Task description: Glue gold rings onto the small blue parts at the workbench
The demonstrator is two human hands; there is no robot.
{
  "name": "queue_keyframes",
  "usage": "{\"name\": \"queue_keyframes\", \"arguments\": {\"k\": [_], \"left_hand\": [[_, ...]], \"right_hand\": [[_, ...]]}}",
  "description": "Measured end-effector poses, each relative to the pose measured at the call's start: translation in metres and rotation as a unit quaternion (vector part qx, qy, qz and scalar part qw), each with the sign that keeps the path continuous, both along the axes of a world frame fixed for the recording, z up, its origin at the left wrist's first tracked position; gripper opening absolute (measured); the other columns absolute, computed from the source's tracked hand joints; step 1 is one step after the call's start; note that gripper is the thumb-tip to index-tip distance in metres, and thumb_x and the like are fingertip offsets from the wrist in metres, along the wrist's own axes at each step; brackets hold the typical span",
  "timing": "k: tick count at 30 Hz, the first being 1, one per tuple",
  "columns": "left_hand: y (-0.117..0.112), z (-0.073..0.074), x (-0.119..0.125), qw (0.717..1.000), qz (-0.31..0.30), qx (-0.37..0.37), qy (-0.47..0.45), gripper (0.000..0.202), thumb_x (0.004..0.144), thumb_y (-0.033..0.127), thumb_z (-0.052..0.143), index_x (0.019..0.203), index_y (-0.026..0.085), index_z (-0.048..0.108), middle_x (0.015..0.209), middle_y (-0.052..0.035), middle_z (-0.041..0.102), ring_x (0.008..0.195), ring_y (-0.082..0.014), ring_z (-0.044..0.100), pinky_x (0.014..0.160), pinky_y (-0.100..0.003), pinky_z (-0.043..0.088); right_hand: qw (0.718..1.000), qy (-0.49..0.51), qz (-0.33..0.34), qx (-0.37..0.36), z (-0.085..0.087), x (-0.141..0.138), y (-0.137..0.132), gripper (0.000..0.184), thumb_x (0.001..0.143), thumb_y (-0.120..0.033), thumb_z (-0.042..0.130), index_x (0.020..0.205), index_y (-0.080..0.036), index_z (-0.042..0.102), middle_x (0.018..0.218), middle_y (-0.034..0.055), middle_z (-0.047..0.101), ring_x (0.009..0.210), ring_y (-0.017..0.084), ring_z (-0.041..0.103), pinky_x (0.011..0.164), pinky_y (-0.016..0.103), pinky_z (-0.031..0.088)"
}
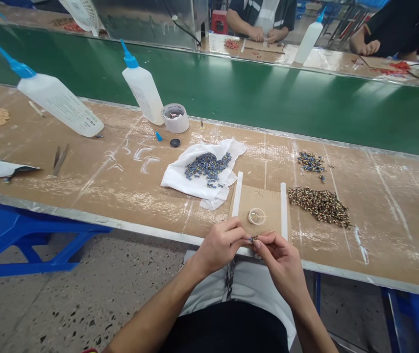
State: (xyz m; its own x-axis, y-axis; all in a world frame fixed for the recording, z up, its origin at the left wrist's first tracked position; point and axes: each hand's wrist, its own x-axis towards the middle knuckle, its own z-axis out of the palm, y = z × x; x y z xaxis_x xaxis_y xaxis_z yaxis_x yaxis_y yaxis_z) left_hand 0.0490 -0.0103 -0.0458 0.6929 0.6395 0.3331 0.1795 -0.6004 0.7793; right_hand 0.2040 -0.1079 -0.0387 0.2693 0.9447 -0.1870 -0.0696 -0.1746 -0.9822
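Note:
At the table's front edge my left hand pinches a tiny blue part. Fingertip to fingertip with it, my right hand pinches a small dark brass-coloured part; the two parts meet, though whether they are joined I cannot tell. Just beyond my fingers a small round clear dish with a thin yellowish wire or stick rests on a cardboard piece taped down at both sides. Many blue parts lie on a white cloth to the left. A pile of brass-and-black ring-like parts lies to the right.
Blue-and-brass pieces form a smaller pile at the right. Two blue-tipped bottles and a tape roll stand at the left back, near a black cap and tweezers. Across the green belt, other people work.

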Motion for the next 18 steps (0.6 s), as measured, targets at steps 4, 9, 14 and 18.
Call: {"name": "queue_keyframes", "arguments": {"k": [4,9,14,18], "left_hand": [[-0.0024,-0.0016,-0.0003,0.997,0.015,0.068,0.033,0.023,0.096,0.02,0.051,0.076,0.013,0.061,0.072,-0.0025,0.052,0.068,-0.0132,0.051,0.061,-0.024,0.04],[-0.0012,-0.0011,-0.0007,0.991,-0.005,0.119,0.066,0.026,0.097,0.02,0.046,0.072,0.016,0.055,0.071,-0.002,0.051,0.067,-0.0139,0.049,0.06,-0.025,0.039],[0.0006,0.0003,-0.0007,0.989,-0.025,0.12,0.083,0.025,0.096,0.017,0.044,0.072,0.016,0.052,0.071,-0.002,0.052,0.065,-0.0141,0.049,0.061,-0.026,0.038],[0.0015,-0.0015,-0.0021,0.988,-0.049,0.107,0.1,0.022,0.094,0.015,0.044,0.074,0.017,0.053,0.073,-0.0025,0.052,0.067,-0.0145,0.049,0.061,-0.027,0.038]], "right_hand": [[1.0,-0.014,0.009,0.0,-0.0001,0.0013,0.0003,0.019,0.087,-0.038,0.067,0.083,-0.02,0.064,0.078,0.0019,0.059,0.072,0.016,0.056,0.066,0.028,0.048],[0.999,-0.036,0.034,0.006,-0.0003,0.0034,0.0005,0.02,0.088,-0.037,0.065,0.079,-0.02,0.062,0.073,0.0007,0.054,0.068,0.016,0.052,0.064,0.028,0.045],[0.994,-0.086,0.063,0.011,-0.0022,0.0059,0.0015,0.022,0.091,-0.036,0.061,0.076,-0.02,0.058,0.071,0.0005,0.051,0.066,0.016,0.051,0.062,0.028,0.043],[0.989,-0.115,0.094,0.008,-0.0037,0.0101,0.0031,0.024,0.093,-0.036,0.058,0.074,-0.021,0.056,0.07,0.0006,0.051,0.065,0.016,0.049,0.059,0.027,0.041]]}}
